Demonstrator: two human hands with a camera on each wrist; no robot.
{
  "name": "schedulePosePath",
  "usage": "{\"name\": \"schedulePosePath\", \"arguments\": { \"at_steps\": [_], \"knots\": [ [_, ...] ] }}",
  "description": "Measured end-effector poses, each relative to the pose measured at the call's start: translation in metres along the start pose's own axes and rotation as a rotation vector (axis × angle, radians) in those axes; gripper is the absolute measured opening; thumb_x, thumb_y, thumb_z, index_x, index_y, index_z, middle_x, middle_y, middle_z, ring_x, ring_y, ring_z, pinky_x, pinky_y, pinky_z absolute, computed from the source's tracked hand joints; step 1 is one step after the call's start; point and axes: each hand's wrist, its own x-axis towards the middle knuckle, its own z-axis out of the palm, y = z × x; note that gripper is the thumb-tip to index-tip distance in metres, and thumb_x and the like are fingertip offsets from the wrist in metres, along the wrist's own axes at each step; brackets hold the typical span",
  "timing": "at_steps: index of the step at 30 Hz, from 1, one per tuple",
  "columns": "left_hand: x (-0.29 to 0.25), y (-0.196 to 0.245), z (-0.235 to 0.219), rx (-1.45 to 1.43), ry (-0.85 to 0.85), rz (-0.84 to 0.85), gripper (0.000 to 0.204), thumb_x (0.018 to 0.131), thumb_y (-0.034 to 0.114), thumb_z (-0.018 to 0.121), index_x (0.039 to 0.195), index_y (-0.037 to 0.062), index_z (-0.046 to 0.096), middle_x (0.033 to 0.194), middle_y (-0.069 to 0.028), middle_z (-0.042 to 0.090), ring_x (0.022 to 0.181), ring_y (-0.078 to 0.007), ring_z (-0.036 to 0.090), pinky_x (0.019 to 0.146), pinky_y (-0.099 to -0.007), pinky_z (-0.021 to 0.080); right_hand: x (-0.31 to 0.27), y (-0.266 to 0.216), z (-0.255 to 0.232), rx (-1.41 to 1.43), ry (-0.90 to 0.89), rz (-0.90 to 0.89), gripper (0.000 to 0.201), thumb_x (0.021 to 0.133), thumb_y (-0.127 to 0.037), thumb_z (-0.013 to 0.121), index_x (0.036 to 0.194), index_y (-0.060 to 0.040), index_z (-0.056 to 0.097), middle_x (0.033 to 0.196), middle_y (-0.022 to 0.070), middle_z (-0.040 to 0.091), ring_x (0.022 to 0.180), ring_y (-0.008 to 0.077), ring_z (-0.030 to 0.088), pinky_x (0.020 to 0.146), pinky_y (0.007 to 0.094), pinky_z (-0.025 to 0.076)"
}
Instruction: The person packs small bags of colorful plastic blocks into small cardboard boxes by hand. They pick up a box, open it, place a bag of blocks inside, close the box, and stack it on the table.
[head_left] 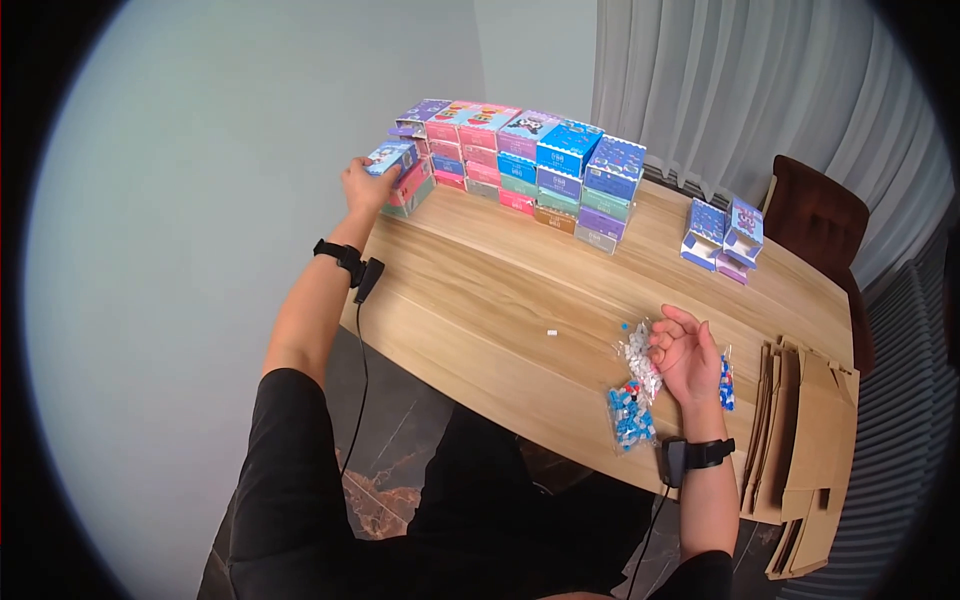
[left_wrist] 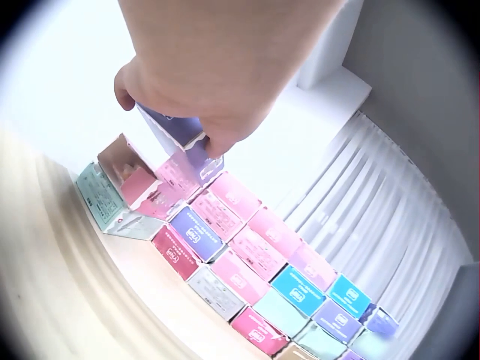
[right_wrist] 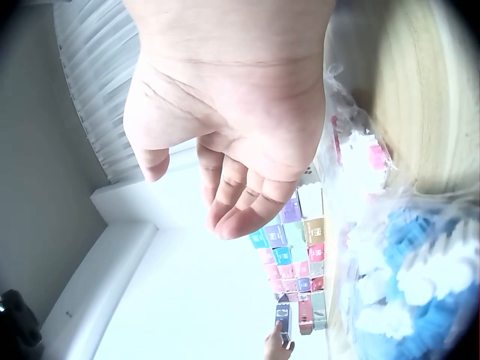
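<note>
At the left end of the table my left hand (head_left: 365,190) grips a small blue-purple box (head_left: 393,155), with thumb and fingers on opposite sides. In the left wrist view that box (left_wrist: 174,126) is close over a pink box (left_wrist: 139,187), which lies on a pale green box (left_wrist: 101,199). Beside it runs a wall of stacked pink, purple, blue and green boxes (head_left: 517,165). My right hand (head_left: 688,362) is palm up with fingers loosely bent, holding nothing. Near it lie a clear bag of blue and white blocks (head_left: 631,418) and a bag of white pieces (head_left: 640,362).
Two more boxes (head_left: 706,222) stand apart at the table's far right. Flattened brown cardboard (head_left: 815,425) leans at the right edge, with a brown chair (head_left: 822,215) behind. A loose white block (head_left: 552,333) lies mid-table. Another bag of blocks (head_left: 727,385) sits right of my right hand.
</note>
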Motion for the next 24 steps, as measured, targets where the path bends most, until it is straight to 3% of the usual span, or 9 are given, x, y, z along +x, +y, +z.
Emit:
{"name": "schedulePosePath", "arguments": {
  "at_steps": [10, 19, 24],
  "knots": [
    [-0.001, 0.008, 0.031, 0.185, -0.029, -0.094, 0.076, 0.071, 0.051, 0.077, 0.129, 0.0135, 0.045, 0.138, -0.0151, 0.038, 0.120, -0.0344, 0.052, 0.097, -0.0463, 0.044, 0.001, 0.000, 0.001, -0.006, 0.024, 0.005, 0.057, 0.101, -0.042, 0.044, 0.132, 0.0053, 0.048, 0.111, 0.0173, 0.065, 0.095, 0.0244, 0.064, 0.075, 0.0332, 0.051],
    [0.004, -0.008, 0.027, 0.140, -0.067, 0.017, 0.081, 0.068, 0.039, 0.081, 0.133, 0.0123, 0.040, 0.140, -0.0179, 0.034, 0.117, -0.0368, 0.054, 0.095, -0.0443, 0.048, 0.001, 0.002, 0.001, -0.013, 0.028, -0.009, 0.054, 0.101, -0.039, 0.044, 0.131, 0.0051, 0.048, 0.110, 0.0174, 0.065, 0.093, 0.0240, 0.064, 0.073, 0.0329, 0.050],
    [0.003, -0.003, 0.023, 0.222, -0.114, -0.011, 0.084, 0.067, 0.039, 0.082, 0.136, 0.0162, 0.039, 0.142, -0.0164, 0.033, 0.118, -0.0365, 0.054, 0.096, -0.0457, 0.047, 0.001, 0.000, 0.002, -0.016, 0.020, -0.014, 0.053, 0.100, -0.038, 0.046, 0.131, 0.0046, 0.048, 0.109, 0.0172, 0.065, 0.093, 0.0242, 0.063, 0.074, 0.0326, 0.050]
  ]
}}
